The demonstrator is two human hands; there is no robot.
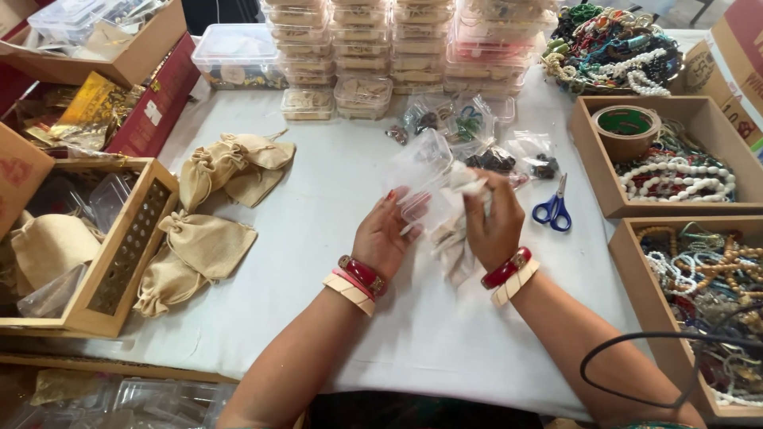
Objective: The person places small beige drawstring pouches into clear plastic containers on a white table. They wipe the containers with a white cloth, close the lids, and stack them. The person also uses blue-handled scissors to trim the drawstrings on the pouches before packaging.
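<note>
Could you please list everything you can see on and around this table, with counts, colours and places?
clear plastic box: one, transparent, held open between both hands
white paper: one crumpled piece, under the right hand
scissors: one pair, blue handles, right of the hands
drawstring pouches: several, beige, left on the white table
stacked clear boxes: many, at the far edge
small plastic bags: several, clear, beyond the hands
cardboard trays: two, brown, right side, holding bead strings
tape roll: one, brown, in the far tray
wooden box: one, left edge
left hand: red and cream bangles
right hand: red and cream bangles
</note>
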